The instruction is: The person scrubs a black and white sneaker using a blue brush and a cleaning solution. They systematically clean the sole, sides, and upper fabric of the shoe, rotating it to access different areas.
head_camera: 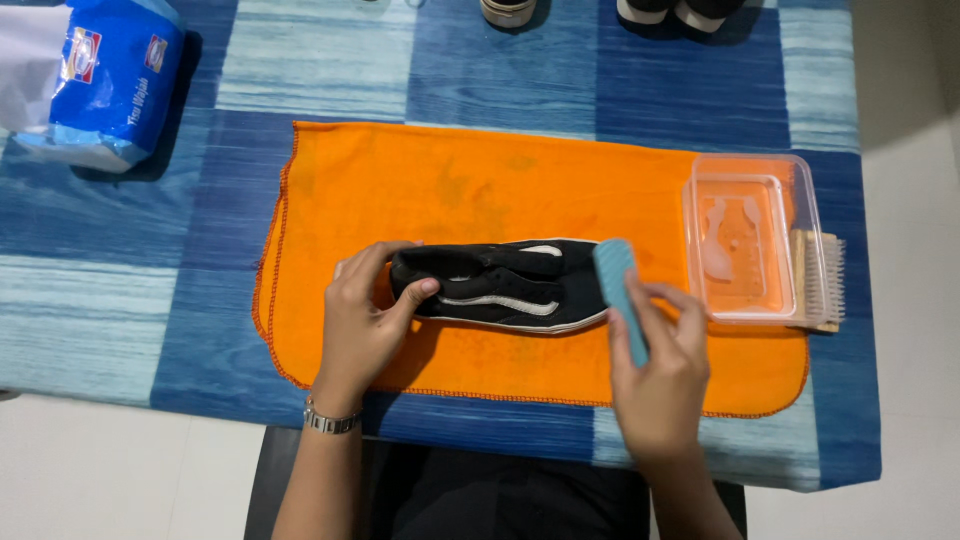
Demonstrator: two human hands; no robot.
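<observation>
The left hand [365, 320] sits at the centre-left of the frame, its fingers curled round the heel end of a black shoe [500, 285] and the thumb pressed on the rim of its opening, so it grips the shoe firmly. The right hand [655, 370], lower right of centre, is closed round a teal sponge [620, 295], fingers wrapped over its lower part while its upper end leans against the toe of the shoe. The shoe lies on its side in the middle of the picture, a white stripe along its flank and a white sole edge showing. It rests on an orange cloth [470, 190] spread across the bench [120, 300], which is covered in blue and pale-blue blocks. At the right edge of the cloth stands a clear plastic tray [750, 170] holding a little liquid, and just beside it, further right, lies a wooden scrubbing brush [822, 280]. In the upper left corner sits a blue and white packet [105, 85]. Along the top edge, toes of other shoes [510, 10] peek in. A metal wristwatch [330, 420] circles the left wrist.
</observation>
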